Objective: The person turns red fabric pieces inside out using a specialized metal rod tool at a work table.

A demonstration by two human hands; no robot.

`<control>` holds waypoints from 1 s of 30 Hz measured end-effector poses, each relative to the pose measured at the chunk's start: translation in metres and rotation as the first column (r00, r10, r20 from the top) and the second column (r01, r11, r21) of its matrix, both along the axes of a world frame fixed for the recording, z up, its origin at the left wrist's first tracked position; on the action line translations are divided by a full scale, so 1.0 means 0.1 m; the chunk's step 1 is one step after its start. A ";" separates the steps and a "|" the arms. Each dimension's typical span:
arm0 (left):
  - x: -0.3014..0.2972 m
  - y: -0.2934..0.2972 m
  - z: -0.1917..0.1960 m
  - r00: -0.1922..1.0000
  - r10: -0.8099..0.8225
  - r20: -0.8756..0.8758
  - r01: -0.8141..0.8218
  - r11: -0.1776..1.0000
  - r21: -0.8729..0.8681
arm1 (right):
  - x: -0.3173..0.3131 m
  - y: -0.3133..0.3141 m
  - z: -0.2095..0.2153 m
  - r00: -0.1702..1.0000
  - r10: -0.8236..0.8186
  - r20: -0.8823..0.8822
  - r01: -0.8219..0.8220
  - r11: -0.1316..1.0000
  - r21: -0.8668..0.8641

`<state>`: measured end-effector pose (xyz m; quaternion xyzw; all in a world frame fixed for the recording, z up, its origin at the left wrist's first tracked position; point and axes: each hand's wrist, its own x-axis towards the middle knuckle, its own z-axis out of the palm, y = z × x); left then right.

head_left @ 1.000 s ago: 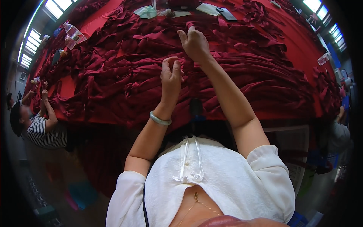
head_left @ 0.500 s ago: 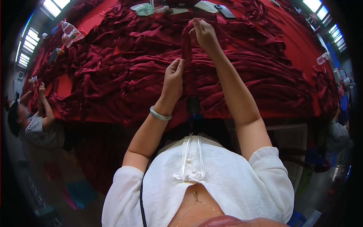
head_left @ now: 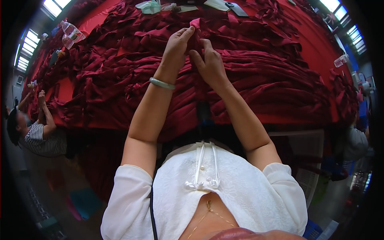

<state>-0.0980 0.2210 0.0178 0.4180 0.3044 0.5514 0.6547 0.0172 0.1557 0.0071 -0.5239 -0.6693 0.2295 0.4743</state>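
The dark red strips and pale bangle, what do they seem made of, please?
Dark red strips: apparently thin fabric, softly sheened, judging by their loose folds.
Pale bangle: smooth and probably polished, from its faint shine and even curve; perhaps stone, glass or plastic.

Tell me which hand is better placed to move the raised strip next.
Probably the left hand: its fingertips appear to pinch the strip near its top. The right hand sits nearer the body, thumb and forefinger apart; whether it touches the strip is unclear.
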 end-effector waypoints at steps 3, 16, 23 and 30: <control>0.07 0.10 0.03 0.982 0.157 0.102 -0.151 0.986 -0.067 | 0.05 0.21 -0.03 0.999 -0.002 -0.043 0.006 0.997 0.081; -0.37 -0.96 -0.45 0.934 -0.003 -0.358 0.008 1.000 0.011 | 0.25 -0.13 -0.12 0.994 0.112 0.002 -0.112 0.994 -0.001; -0.17 -0.16 -0.19 0.972 0.167 -0.166 -0.134 0.971 0.196 | 0.15 0.45 -0.04 0.920 0.311 -0.237 -0.327 0.945 -0.027; -0.10 -0.07 -0.25 0.985 -0.141 0.099 0.142 0.990 -0.001 | 0.18 -0.03 -0.31 0.969 0.212 -0.130 -0.225 0.970 -0.095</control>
